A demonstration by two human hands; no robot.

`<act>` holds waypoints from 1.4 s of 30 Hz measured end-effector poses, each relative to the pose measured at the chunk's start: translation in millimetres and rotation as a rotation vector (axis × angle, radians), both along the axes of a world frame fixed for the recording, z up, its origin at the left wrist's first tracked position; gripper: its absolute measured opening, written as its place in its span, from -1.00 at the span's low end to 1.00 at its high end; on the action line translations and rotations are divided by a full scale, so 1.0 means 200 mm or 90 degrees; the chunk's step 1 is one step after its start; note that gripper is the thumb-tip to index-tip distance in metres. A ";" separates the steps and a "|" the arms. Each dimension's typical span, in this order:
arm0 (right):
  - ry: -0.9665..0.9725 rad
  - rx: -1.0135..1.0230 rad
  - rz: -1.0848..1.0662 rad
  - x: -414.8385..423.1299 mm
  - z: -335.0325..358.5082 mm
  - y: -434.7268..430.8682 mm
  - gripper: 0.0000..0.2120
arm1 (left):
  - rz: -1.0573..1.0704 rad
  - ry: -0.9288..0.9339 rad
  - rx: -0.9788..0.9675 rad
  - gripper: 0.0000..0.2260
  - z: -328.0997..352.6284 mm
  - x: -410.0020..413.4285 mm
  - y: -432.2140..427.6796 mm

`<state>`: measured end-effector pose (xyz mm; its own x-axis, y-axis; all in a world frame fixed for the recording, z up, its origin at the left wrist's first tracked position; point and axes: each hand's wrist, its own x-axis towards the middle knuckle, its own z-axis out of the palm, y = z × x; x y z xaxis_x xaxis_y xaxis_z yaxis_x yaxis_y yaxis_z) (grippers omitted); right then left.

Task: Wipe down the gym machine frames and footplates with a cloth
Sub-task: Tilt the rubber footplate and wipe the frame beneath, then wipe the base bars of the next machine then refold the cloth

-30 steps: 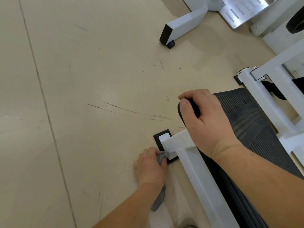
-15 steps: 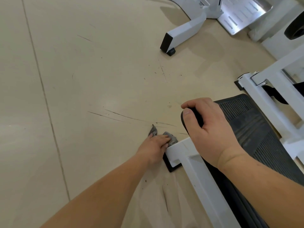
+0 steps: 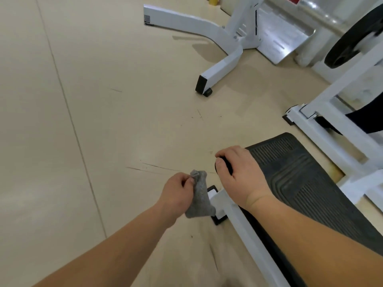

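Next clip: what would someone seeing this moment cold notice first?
Two bare arms reach in from the bottom: the left hand pinches a crumpled grey cloth that hangs by the end of a white frame bar, low in the centre. Just right of it, the right hand grips a corner of a black ribbed footplate. Farther back, top right, are another machine's white leg and a black weight plate.
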<state>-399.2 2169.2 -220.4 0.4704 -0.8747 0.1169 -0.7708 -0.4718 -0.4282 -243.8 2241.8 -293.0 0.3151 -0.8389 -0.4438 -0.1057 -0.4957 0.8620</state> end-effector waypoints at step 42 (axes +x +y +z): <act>-0.316 0.433 -0.325 -0.59 3.50 -0.50 -0.86 | -0.077 0.096 -0.004 -0.93 3.75 -0.53 -0.69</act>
<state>-516.7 2069.1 479.3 0.0515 -0.9129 -0.4049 -0.4731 0.3348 -0.8149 -349.6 2103.6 456.0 0.1430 -0.8693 -0.4731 -0.0340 -0.4821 0.8755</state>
